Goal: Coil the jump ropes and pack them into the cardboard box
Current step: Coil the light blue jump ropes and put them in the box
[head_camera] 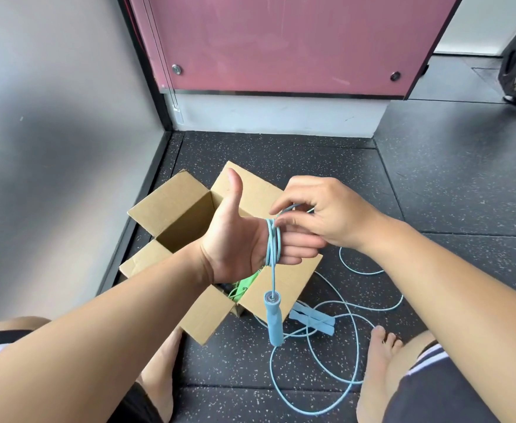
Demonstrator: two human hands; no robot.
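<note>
- Head view: the person sits on the speckled black floor [281, 154] with the open cardboard box [177, 215] between the bare feet [162, 361], flaps spread outward.
- The left hand [238, 242] is held above the box, palm toward the camera, thumb up. Its fingers [302, 244] are straight, pressed together and point to the right.
- The blue jump rope [272, 244] is wound in several turns around those left fingers, close to the knuckles.
- One handle [273, 319] of this rope hangs straight down from the coil, in front of the near right flap of the box.
- The right hand [330, 209] sits just right of the coil. Its thumb and index fingers [294, 221] pinch the cord at the top of the coil; the remaining fingers are loosely curled.
- The uncoiled part of the cord lies in loose loops [354, 346] on the floor, right of the box.
- More blue handles [311, 322] lie crossed on the floor, touching the box's near right corner.
- A green jump rope [246, 285] lies inside the box, partly hidden by the left wrist.
- A pink panel [281, 41] stands behind the box.
</note>
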